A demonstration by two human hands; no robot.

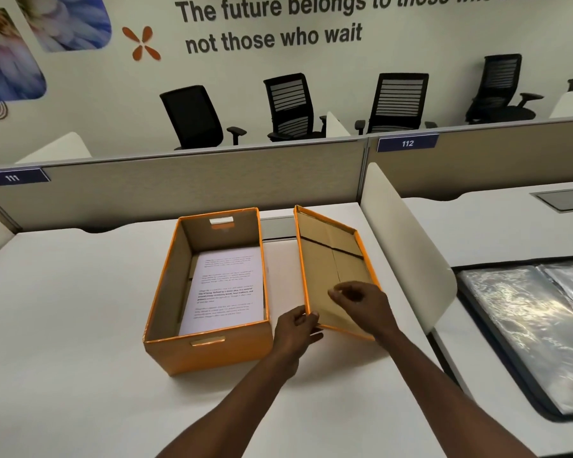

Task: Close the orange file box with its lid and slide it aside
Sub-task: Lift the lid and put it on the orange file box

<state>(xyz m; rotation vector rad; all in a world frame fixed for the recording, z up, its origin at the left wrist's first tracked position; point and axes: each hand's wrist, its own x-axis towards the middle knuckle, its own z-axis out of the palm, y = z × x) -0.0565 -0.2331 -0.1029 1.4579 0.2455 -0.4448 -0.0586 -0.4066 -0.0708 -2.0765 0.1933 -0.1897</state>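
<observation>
An open orange file box point(209, 353) stands on the white desk point(63, 325), with a printed sheet of paper point(227, 289) lying inside. Its orange lid point(328, 256) is just right of the box, underside up and tilted, its left long edge raised. My left hand point(295, 328) pinches the lid's near left corner. My right hand point(361, 302) is over the lid's near end, fingers curled on its inner cardboard face and near rim.
A white curved divider point(407, 246) stands right of the lid. Beyond it, a dark folder with shiny plastic sleeves point(536, 325) lies on the neighbouring desk. A grey partition point(179, 190) closes the desk's far side, with office chairs behind it.
</observation>
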